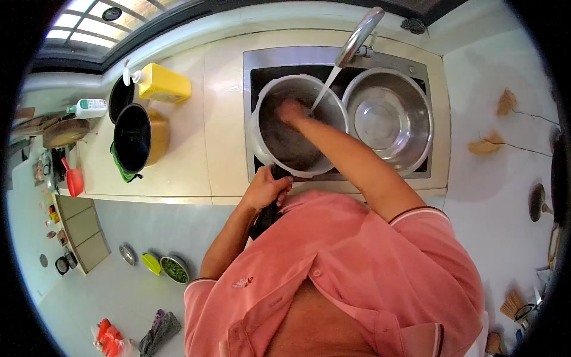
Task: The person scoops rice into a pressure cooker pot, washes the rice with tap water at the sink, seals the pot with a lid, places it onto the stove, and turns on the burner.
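While water (326, 88) runs from the curved tap (360, 38), the large metal pot (257, 128) sits over the left part of the sink (279, 56), with dark, murky-looking liquid inside. The left hand (267, 189) is closed around the pot's black handle (279, 172), which points towards the person's body. The right hand (290, 111) reaches down inside the pot, close to where the stream lands; its fingers are blurred, so I cannot tell whether they are curled, spread or holding something. Just beside the pot, on the right, a shiny steel basin (412, 128) rests over the other part of the sink. Further left on the worktop (190, 160) stand a yellow pump bottle (165, 83) and a gold-sided pot (159, 140) with a dark interior.
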Demonstrator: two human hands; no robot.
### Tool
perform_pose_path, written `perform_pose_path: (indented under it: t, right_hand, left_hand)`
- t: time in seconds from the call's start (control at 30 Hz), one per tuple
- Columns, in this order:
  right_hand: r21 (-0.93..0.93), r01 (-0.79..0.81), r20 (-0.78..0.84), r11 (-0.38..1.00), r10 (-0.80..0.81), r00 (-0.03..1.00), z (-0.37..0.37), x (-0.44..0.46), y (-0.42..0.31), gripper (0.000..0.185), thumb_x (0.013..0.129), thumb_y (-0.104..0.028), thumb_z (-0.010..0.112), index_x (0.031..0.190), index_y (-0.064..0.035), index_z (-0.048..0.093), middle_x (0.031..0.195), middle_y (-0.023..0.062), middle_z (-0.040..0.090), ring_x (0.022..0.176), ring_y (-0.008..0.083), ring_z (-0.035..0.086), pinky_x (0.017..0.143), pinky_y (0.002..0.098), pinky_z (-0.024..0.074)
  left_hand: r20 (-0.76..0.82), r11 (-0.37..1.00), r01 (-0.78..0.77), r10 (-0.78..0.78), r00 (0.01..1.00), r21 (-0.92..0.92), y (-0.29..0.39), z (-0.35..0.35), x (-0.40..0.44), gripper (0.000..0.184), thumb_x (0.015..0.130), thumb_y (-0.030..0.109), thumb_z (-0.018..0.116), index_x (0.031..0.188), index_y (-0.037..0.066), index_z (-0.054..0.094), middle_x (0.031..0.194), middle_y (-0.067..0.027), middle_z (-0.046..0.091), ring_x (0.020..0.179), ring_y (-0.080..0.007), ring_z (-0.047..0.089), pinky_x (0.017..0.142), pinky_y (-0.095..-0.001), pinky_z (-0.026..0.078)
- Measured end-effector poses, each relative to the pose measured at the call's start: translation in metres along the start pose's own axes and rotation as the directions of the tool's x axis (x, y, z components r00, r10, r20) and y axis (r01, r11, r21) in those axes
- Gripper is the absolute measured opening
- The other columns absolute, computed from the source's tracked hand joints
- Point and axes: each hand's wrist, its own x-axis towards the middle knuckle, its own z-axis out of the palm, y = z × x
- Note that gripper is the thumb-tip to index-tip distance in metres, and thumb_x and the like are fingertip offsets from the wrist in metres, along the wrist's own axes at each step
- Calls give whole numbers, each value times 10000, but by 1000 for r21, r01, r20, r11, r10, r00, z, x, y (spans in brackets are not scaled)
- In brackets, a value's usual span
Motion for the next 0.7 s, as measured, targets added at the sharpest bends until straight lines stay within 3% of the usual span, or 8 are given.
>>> perform_pose_path:
  t: [0.1,0.2,0.3,0.4,0.5,0.6,0.7]
  right_hand:
    - [-164,262,106,951,-247,963,12,9,-28,248,820,-203,630,951,-44,769,977,208,736,923,377,705,820,503,550]
    - [139,395,-16,908,-396,918,75,7,-39,231,780,-181,673,943,-48,767,989,217,731,904,392,701,803,515,542]
    - [465,516,97,719,-621,777,4,-82,-41,233,782,-143,689,949,13,735,931,269,705,856,417,692,782,476,535]
    - [217,685,431,696,-698,572,5,-85,-12,235,759,-130,697,948,3,739,942,255,714,819,386,693,809,481,527]
    - [-194,534,512,823,-379,771,-29,-96,-22,198,774,-168,679,890,-31,762,992,212,732,936,374,689,834,495,532]
    - [-543,652,371,529,-545,751,-15,-63,-23,278,801,-276,698,994,-87,762,1151,156,701,1159,339,613,935,506,481]
    - [-630,615,179,474,-682,709,-9,-31,-25,357,842,-333,663,1097,-95,736,1259,157,642,1271,364,532,989,497,465]
  left_hand:
    - [-30,999,-16,15,999,-29,7,5,-3,98,901,65,620,881,-6,555,583,-31,526,437,-120,481,425,-291,391]
    - [-63,1000,6,-8,998,-19,16,5,-1,173,885,65,638,739,3,571,542,-36,539,435,-113,497,414,-290,384]
    - [-57,999,4,-6,998,-35,19,-2,-3,154,884,60,631,757,-1,568,550,-38,541,433,-121,500,412,-292,390]
    - [-70,998,-25,21,997,-50,20,-2,-7,157,882,62,631,762,-8,558,552,-38,540,431,-126,503,410,-293,393]
    - [-37,1000,-1,1,999,12,10,-5,-2,153,884,60,632,774,-13,554,570,-40,547,428,-126,501,409,-297,394]
    - [-27,1000,-9,9,1000,-3,12,-2,-2,153,887,59,629,775,-12,552,576,-40,550,428,-126,503,409,-297,395]
    - [-41,1000,-3,3,999,2,14,-1,-3,164,890,63,627,764,-8,551,567,-42,546,429,-128,507,408,-301,396]
